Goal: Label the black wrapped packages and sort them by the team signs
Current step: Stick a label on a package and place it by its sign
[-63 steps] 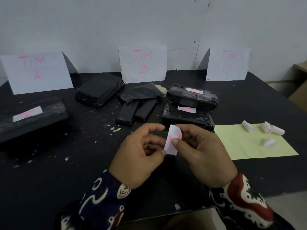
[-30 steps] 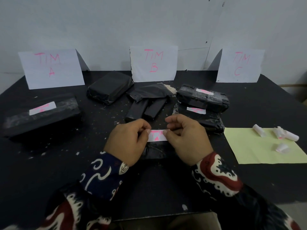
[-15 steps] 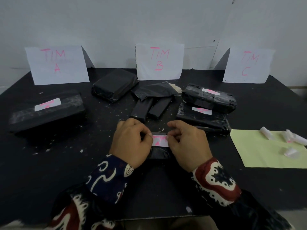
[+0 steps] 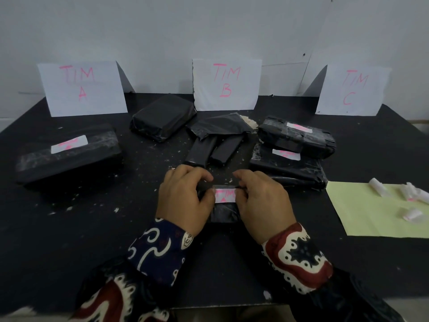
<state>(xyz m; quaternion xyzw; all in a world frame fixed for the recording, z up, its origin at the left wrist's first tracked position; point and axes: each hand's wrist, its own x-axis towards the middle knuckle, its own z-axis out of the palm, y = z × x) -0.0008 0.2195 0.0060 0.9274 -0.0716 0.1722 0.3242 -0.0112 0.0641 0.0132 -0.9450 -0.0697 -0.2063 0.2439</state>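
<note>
Small package: a black wrapped package [image 4: 224, 212] lies on the black table [image 4: 69, 240] at the centre of the frame, between the two hands; only its middle strip shows.
Label: a white label [image 4: 224, 195] with pink writing lies across the top of the small package, its two ends covered by the fingertips.
Left hand: the left hand [image 4: 185, 198] sits on the package's left side, fingers curled down, thumb and forefinger pressing the label's left end against the wrap.
Right hand: the right hand [image 4: 261, 203] mirrors it on the right side, fingers curled, fingertips pinning the label's right end.
Signs: three white paper signs stand against the wall in the upper part of the frame: TIM A sign [image 4: 81, 88] at left, TIM B sign [image 4: 226, 83] in the middle, TIM C sign [image 4: 352, 90] at right.
Left pile: one long labelled package [image 4: 67, 154] lies at centre left, below the TIM A sign.
Middle pile: an unlabelled block [image 4: 162, 117] and a loose bundle of black pieces [image 4: 216, 140] lie below the TIM B sign.
Right pile: two labelled packages [image 4: 292, 147] are stacked, touching, right of centre.
Yellow sheet: a pale yellow sheet [image 4: 362, 212] at the right edge carries several rolled white labels [image 4: 411, 196].
</note>
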